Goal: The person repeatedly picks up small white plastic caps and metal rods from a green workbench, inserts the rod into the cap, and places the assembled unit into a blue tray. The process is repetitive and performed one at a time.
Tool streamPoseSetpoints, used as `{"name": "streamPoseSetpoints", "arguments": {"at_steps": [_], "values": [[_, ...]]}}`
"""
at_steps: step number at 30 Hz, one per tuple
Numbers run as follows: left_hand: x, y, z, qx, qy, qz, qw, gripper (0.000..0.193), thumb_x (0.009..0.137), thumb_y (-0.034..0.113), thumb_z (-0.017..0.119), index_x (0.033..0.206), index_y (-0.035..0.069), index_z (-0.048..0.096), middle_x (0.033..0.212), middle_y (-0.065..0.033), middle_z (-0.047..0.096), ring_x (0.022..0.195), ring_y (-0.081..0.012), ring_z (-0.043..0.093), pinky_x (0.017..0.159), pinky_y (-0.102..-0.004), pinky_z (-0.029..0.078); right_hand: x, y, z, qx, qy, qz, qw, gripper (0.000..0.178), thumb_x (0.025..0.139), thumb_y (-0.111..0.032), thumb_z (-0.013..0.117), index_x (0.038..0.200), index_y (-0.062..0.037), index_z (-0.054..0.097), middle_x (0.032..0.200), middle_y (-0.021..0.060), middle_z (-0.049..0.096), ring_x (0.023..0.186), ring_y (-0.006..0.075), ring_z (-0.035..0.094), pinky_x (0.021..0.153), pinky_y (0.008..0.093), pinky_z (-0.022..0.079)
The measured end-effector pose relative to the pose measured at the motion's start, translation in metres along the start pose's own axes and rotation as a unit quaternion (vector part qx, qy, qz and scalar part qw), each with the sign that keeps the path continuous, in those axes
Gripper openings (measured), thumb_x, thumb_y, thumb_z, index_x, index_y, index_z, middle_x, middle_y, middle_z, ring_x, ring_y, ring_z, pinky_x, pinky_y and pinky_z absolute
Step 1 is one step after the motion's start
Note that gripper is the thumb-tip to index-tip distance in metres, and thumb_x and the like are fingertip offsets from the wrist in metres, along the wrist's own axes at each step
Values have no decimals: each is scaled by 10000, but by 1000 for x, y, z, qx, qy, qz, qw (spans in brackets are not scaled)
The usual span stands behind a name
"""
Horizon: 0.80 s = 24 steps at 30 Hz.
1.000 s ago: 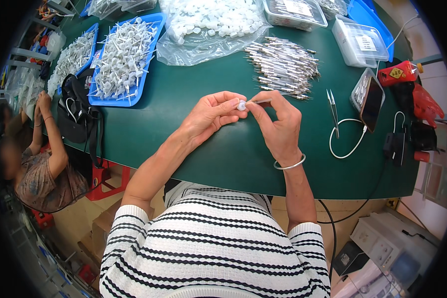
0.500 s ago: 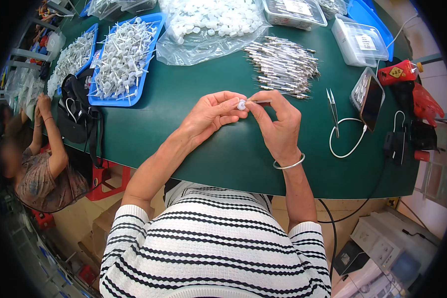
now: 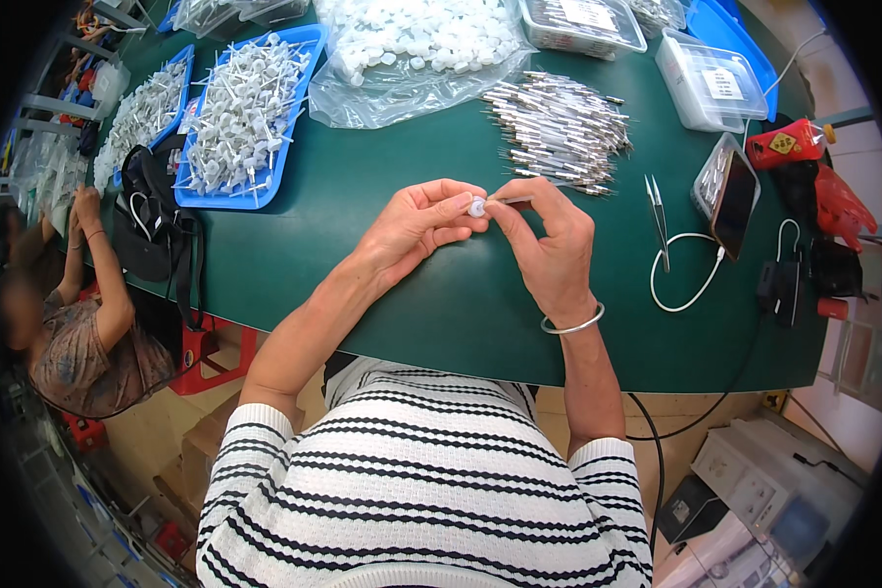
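My left hand [image 3: 416, 227] pinches a small white round cap [image 3: 476, 208] between thumb and fingers over the green table [image 3: 402, 157]. My right hand [image 3: 549, 245] holds a thin metal pin [image 3: 512, 201] whose tip meets the cap; a silver bangle [image 3: 573, 323] sits on that wrist. Just beyond the hands lies a pile of similar metal pins [image 3: 559, 127]. A clear bag of white caps [image 3: 421, 44] lies further back.
Blue trays of assembled white parts [image 3: 240, 118] stand at the back left beside a black bag [image 3: 152, 211]. Tweezers [image 3: 657, 216], a phone [image 3: 730, 191] with white cable and clear lidded boxes [image 3: 710, 78] lie right. Another person [image 3: 69, 314] sits at the left.
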State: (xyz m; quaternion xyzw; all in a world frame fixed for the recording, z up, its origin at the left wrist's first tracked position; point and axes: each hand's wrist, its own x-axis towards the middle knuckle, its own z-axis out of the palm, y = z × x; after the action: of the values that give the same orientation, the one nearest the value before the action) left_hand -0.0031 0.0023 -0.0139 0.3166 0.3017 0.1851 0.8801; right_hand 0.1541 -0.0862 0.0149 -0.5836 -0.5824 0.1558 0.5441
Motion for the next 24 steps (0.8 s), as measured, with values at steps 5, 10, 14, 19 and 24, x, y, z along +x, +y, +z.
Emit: {"name": "streamPoseSetpoints", "arguments": {"at_steps": [5,10,14,19,24], "values": [[1,-1,0,-1,-1,-1,1000,212,917,133,604,1062,-21,610,924,-85,661,809,-120,664,696,-182,569,0,-1,0,8,-10,16,1000,120,770,-11,702,823,-6,595,762,86,618,639,197,615,562,285,480],[1,-1,0,-10,-4,-5,1000,214,918,136,602,1062,-23,610,921,-83,661,798,-123,665,694,-186,570,-1,-2,1,13,-6,25,1000,115,775,-11,701,821,-4,596,762,87,622,643,197,622,564,286,483],[1,0,0,-12,-5,-4,1000,214,919,136,602,1061,-23,610,922,-82,661,801,-125,665,697,-190,569,-1,-2,1,34,-9,44,998,96,795,-14,687,838,0,602,776,85,631,650,193,623,577,280,486],[-2,3,3,-1,20,6,1000,203,912,129,611,1056,-15,613,932,-85,665,817,-127,665,707,-193,565,-1,3,-2,67,-16,61,996,78,817,-17,669,867,15,618,791,83,643,659,181,624,603,270,490],[-6,2,7,59,47,70,995,195,899,116,628,1056,1,616,944,-85,671,844,-129,661,739,-205,551,-5,3,3,111,-8,107,988,60,830,-6,655,882,20,637,801,74,659,679,149,634,632,254,507]]}}
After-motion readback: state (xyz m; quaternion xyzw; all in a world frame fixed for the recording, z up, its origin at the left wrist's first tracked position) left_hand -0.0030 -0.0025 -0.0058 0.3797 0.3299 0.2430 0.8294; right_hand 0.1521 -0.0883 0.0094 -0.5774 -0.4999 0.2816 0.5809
